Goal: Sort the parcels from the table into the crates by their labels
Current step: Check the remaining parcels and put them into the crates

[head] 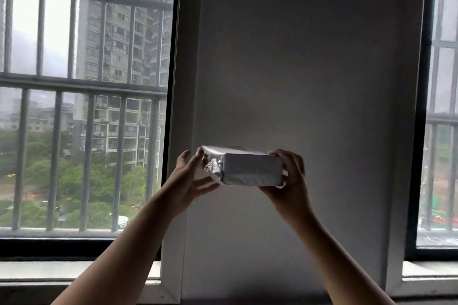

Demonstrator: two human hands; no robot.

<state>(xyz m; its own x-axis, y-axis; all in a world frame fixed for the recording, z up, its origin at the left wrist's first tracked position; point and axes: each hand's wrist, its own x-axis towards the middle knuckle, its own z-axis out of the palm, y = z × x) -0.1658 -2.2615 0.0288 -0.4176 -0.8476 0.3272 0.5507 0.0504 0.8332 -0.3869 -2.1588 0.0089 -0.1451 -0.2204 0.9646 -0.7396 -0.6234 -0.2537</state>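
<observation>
Grasping a silver-wrapped parcel (252, 168) by its ends with left hand (188, 178) and right hand (290, 181); wall (309, 57) beyond both.

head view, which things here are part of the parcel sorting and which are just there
Part of the job:
- parcel, wrapped, held up in the air
- left hand, holding its left end
- right hand, gripping its right end

Just there:
- barred window
- wall
- sill
- right window

No table or crates are in view.

Left hand (188, 176), right hand (290, 182) (both aloft)
</observation>
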